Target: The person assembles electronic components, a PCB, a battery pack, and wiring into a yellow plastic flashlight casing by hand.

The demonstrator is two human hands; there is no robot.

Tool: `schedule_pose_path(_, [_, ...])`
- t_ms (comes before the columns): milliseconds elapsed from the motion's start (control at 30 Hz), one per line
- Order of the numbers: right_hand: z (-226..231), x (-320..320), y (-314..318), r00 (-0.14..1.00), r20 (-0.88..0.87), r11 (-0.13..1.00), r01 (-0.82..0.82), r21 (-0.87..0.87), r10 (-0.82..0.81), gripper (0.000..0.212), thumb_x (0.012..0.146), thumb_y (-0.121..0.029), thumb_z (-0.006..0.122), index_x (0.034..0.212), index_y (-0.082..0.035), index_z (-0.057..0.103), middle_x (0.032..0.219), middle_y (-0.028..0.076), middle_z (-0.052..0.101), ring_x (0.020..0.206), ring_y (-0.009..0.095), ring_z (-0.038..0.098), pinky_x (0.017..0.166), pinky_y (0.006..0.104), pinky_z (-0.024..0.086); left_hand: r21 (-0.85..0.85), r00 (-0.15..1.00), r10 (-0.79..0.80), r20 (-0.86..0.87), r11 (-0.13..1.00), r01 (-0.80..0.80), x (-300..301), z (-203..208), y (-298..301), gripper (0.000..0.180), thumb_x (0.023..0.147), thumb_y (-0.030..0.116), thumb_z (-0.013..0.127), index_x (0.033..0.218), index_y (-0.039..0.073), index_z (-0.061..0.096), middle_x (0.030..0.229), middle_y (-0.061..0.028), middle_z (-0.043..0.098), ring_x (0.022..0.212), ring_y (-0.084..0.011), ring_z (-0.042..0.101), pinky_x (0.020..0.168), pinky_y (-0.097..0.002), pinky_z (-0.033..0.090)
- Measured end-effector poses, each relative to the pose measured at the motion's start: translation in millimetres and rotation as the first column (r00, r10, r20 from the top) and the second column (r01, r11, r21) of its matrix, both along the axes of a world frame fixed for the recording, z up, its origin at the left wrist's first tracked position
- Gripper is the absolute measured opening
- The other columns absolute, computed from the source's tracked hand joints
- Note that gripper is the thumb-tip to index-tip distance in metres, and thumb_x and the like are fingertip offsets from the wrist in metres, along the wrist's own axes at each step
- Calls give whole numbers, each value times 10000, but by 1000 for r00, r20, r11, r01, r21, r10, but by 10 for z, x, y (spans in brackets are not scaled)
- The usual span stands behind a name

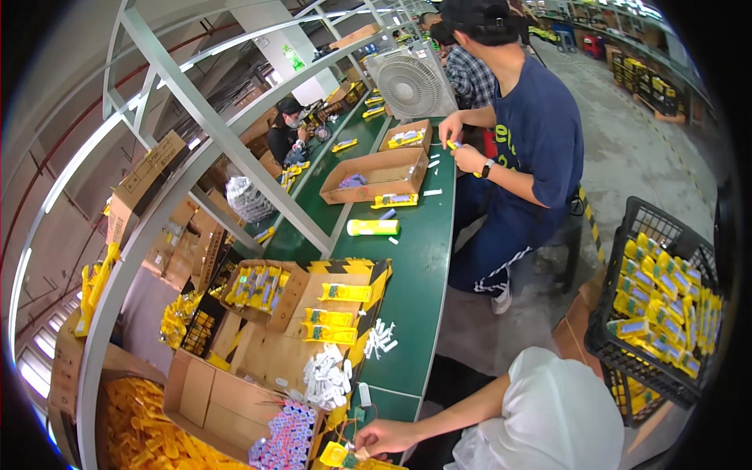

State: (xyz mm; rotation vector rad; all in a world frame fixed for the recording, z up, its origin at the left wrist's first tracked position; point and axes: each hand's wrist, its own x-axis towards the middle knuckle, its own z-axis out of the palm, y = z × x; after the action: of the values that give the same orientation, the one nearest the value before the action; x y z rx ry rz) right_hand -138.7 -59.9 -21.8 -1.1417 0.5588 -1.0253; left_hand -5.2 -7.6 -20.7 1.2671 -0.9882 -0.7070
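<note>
At the lower edge, my right hand reaches in from a white sleeve, its thumb and fingers pinched together. What sits between the fingertips is too small to make out. Right beneath them lies a yellow plastic housing with a green part in it, partly cut off by the picture's edge. Thin wires run close by, near a small green circuit board and a white rectangular piece. My left hand is out of view.
A carton of blue-purple battery cells stands beside the hand, near white plastic pieces. Yellow housings lie on a striped-edge board. Black crates stand at right. A co-worker in navy works farther up the green table.
</note>
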Motion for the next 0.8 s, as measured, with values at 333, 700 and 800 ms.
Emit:
schedule_pose_path(333, [178, -185, 54, 997, 79, 999, 21, 50, -25, 256, 928, -222, 697, 1035, -10, 603, 752, -13, 628, 603, 36, 526, 547, 197, 415, 77, 998, 35, 48, 996, -38, -372, 421, 52, 433, 1022, 380, 464, 1219, 7, 561, 1112, -153, 619, 951, -261, 611, 798, -374, 517])
schedule_pose_path(700, [180, -166, 59, 1000, 5, 999, -1, -47, 1, 538, 951, -245, 659, 1383, -34, 417, 692, -21, 559, 554, 38, 499, 521, 212, 393, 63, 997, 12, 79, 998, -17, -322, 345, 125, 527, 1001, 445, 488, 1293, 7, 527, 1206, -179, 596, 1053, -278, 600, 809, -409, 537])
schedule_pose_path(800, [103, -154, 102, 995, 83, 997, 65, -40, -62, 465, 950, -191, 642, 1349, -20, 474, 686, -26, 575, 502, 38, 439, 469, 217, 332, 83, 995, -97, -7, 992, 97, -131, 116, 87, 603, 960, 462, 539, 1363, 17, 482, 1252, -186, 569, 1042, -289, 595, 814, -402, 523])
